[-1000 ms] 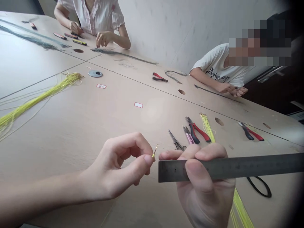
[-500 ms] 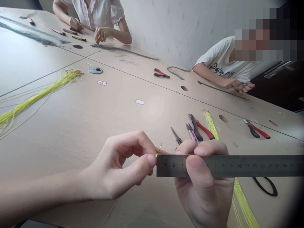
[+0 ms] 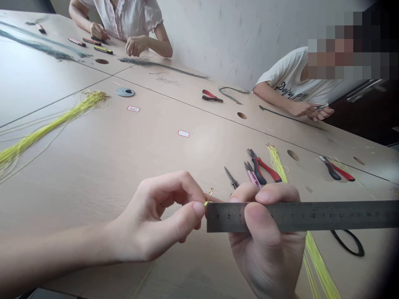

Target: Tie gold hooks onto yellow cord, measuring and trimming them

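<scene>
We see our left hand (image 3: 158, 216) clamped, thumb and forefinger together, on a small gold wire loop (image 3: 210, 196), which stands up out of the pinch, its short axis tilted slightly toward the right. The loop sits just beside the end of a steel ruler (image 3: 299, 216) where the scale starts, near its top edge. Our right hand (image 3: 264, 245) is clamped on that ruler, thumb across the front and fingers behind. The ruler's long axis runs almost level to the right, so its end points at the loop, and our left hand is the nearer. Beyond, on the worktop (image 3: 93, 174), lie red-handled pliers (image 3: 264, 171) and a bundle of yellow cord (image 3: 276, 166).
</scene>
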A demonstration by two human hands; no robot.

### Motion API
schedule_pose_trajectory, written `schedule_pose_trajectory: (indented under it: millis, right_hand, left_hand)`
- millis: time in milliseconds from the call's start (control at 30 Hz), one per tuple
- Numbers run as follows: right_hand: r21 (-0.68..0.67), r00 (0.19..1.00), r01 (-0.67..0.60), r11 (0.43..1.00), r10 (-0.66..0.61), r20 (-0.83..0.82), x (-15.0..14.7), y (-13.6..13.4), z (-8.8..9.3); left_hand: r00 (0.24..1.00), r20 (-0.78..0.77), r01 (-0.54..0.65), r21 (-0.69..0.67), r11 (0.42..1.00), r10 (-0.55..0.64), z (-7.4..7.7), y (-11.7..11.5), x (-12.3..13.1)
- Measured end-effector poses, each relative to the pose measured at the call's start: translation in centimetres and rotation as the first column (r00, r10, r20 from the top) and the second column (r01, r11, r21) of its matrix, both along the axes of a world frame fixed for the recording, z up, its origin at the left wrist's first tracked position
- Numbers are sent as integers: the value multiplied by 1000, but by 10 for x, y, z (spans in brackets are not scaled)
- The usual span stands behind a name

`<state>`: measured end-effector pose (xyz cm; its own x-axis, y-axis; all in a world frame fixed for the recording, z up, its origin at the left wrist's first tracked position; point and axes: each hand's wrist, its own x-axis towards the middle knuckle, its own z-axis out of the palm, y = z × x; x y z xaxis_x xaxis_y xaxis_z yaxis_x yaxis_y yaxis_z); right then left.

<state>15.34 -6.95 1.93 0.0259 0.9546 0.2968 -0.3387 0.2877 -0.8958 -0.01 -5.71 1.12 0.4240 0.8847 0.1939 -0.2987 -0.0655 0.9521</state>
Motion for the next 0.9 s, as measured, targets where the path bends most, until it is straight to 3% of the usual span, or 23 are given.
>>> schedule_pose_trajectory:
  millis: [233, 900]
  right_hand:
    - [9, 998, 3, 1000, -3, -59, -3, 1, 1]
    - [16, 999, -21, 1000, 21, -27, -2, 1, 1]
  left_hand:
    - [999, 38, 7, 32, 999, -9, 0, 0, 2]
    - [999, 39, 7, 13, 1000, -8, 0, 0, 1]
